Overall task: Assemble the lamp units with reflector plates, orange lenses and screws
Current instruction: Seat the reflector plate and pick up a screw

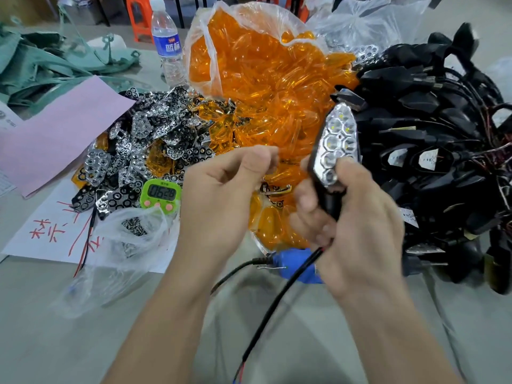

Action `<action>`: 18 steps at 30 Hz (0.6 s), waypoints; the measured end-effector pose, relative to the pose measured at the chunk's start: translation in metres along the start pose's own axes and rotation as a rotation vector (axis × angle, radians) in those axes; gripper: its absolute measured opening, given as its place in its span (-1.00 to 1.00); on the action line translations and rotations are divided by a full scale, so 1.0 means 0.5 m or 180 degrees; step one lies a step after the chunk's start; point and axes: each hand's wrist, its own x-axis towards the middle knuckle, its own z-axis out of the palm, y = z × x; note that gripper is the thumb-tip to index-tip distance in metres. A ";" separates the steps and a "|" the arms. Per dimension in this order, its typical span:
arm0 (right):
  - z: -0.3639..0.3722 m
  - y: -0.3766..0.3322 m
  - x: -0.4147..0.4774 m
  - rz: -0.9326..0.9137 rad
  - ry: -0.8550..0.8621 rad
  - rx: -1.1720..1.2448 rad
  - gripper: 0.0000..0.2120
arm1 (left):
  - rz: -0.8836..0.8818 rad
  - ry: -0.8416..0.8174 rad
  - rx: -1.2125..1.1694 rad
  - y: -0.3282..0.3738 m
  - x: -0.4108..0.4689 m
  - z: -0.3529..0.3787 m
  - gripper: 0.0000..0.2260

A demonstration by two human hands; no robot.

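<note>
Partway on this one: right hand (357,223) has its grip wrapped round the black plastic lamp unit (329,203), centre-right of frame, with the chrome honeycomb reflector plate (336,142) already seated. Orange lens and screws still to go. Left hand (221,187) is curled; can't tell if it's pinching anything.

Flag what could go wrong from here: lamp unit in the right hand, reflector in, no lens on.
The reflector plate sits uncovered in the lamp unit, which the right hand grips at a tilt. With no lens or screw visible on it, it might drop out.
The cable hanging from the unit crosses the blue tool and could snag on it.
</note>
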 end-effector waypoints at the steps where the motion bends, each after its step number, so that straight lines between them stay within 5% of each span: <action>1: -0.021 -0.011 0.013 0.0211 -0.0054 0.0164 -0.69 | -0.0146 0.0009 0.0480 -0.031 0.021 -0.009 -0.86; 4: -0.085 -0.038 0.044 0.0659 -0.0083 0.0326 -0.71 | -0.0394 -0.0442 0.2329 -0.120 0.062 -0.029 -0.72; 7: -0.130 -0.024 0.060 0.0874 0.0101 0.0271 -0.71 | -0.0219 -0.1166 0.3182 -0.173 0.061 -0.013 -0.68; 12: -0.143 0.041 0.054 0.1049 0.0263 0.0213 -0.71 | 0.0140 -0.0311 0.2908 -0.193 0.061 0.027 -0.69; 18: -0.146 0.075 0.052 0.1156 0.0334 0.0100 -0.70 | 0.0276 -0.0521 0.3226 -0.207 0.084 0.036 -0.69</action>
